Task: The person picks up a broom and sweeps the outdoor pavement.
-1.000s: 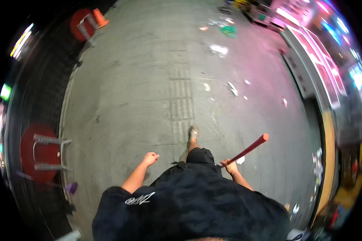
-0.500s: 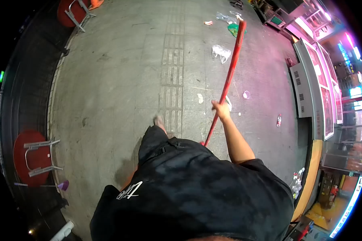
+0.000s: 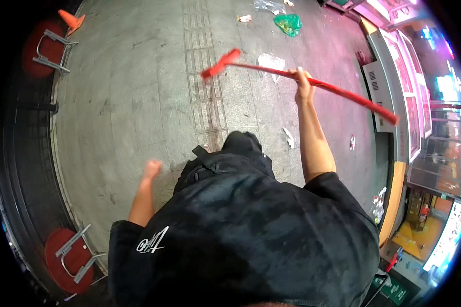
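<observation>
My right hand [image 3: 303,86] is closed around the handle of a red broom [image 3: 353,97], raised in front of me. The broom lies slantwise across the view, its red head [image 3: 220,64] at the upper left over the bumpy paving strip and its handle end at the right. My left hand [image 3: 152,169] hangs apart from the broom at my left side, its fingers smeared by motion. Beyond the handle, a clear plastic bag [image 3: 271,62] and a green plastic bag [image 3: 288,24] lie on the ground. Nearer me is a white scrap [image 3: 289,137].
Two folded red round tables with metal legs, one far [image 3: 46,48] and one near [image 3: 69,258], stand at the left. An orange cone [image 3: 71,21] is by the far one. On the right are a small bottle [image 3: 352,142] and a grey cabinet [image 3: 376,92] with lit glass.
The broom has swung from steep to slanting across, its head lifting from near my feet to the upper left. My right hand has moved forward. My left hand has come into view.
</observation>
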Demonstrator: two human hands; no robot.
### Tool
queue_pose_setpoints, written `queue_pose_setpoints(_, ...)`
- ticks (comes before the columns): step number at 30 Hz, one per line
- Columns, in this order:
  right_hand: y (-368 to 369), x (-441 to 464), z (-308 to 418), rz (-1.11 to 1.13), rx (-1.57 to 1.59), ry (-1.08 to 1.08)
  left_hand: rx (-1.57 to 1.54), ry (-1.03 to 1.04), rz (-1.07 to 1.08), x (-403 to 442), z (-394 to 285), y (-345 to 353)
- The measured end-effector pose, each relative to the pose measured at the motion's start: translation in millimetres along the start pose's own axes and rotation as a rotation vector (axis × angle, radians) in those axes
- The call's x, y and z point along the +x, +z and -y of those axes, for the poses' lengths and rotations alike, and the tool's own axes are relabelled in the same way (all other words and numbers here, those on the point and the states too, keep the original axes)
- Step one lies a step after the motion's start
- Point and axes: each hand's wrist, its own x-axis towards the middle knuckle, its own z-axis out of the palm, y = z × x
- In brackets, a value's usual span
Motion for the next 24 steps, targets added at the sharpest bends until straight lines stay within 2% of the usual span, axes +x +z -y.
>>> queue_pose_setpoints(1,10.4,19.8,-24.1,0.042,-0.088,-0.02,-0.061,0.001,-0.008,55.7,-21.4,-27.2)
queue_pose_setpoints(2,18.4,36.7,-51.7,0.088,-0.175,-0.041,-0.126,0.057,-0.07,68.2,-83.8,-64.7)
queue_pose_setpoints(3,30.1,53.6,-71.9,0.097,-0.145,-0.018,-0.22,0.146,-0.061,113.8,-105.7,-87.1)
queue_pose_setpoints(4,38.9,72.3,-92.1,0.087,-0.201,-0.027,-0.188,0.187,-0.095,129.3,-154.8,-109.3)
queue_pose_setpoints(5,51.5,96.8,-104.2,0.147,-0.334,-0.103,-0.162,0.267,-0.103,159.8,-187.3,-128.2)
queue_pose_setpoints(6,60.8,118.7,-115.4,0.207,-0.465,-0.17,-0.144,0.259,-0.105,176.2,-229.5,-144.1)
queue_pose_setpoints(8,76.5,171.8,-134.0,0.458,-0.84,-0.099,-0.12,0.262,-0.068,217.7,-283.4,-161.4)
queue_pose_setpoints(10,98.6,217.4,-127.0,0.674,-1.037,0.017,-0.018,0.268,-0.005,255.9,-295.1,-170.6)
queue_pose_setpoints(12,123.7,256.4,-102.4,0.693,-1.224,0.073,0.068,0.288,0.038,292.1,-309.1,-165.8)
queue_pose_setpoints(13,135.6,277.3,-84.0,0.683,-1.15,0.2,0.052,0.199,0.112,298.6,-313.6,-168.7)
queue_pose_setpoints(14,132.1,294.7,-96.0,0.604,-0.83,0.239,0.039,0.105,0.188,298.5,-311.8,-169.8)
queue_pose_setpoints(16,156.5,326.9,-76.0,0.381,-0.786,0.345,0.141,0.089,0.26,335.6,-274.6,-170.3)
queue_pose_setpoints(18,171.7,365.9,-78.3,0.278,-0.967,0.233,0.2,-0.055,0.265,330.2,-294.3,-178.4)
queue_pose_setpoints(19,179.5,386.0,-78.9,0.216,-0.996,0.177,0.107,-0.093,0.328,331.0,-309.8,-188.3)
queue_pose_setpoints(20,183.4,401.0,-80.6,0.141,-0.968,0.12,0.186,-0.102,0.365,355.9,-284.2,-178.7)
queue_pose_setpoints(21,187.4,417.3,-83.4,0.059,-0.888,0.063,0.304,-0.063,0.372,363.3,-293.1,-180.0)
queue_pose_setpoints(22,192.9,439.1,-87.7,0.017,-0.84,0.084,0.319,0.041,0.322,355.9,-328.1,-193.8)
queue_pose_setpoints(23,198.7,460.7,-92.1,-0.018,-0.793,0.103,0.276,-0.026,0.375,377.8,-337.5,-194.8)
queue_pose_setpoints(24,203.5,489.2,-92.9,-0.004,-0.8,0.273,0.236,-0.094,0.425,401.9,-340.5,-193.8)
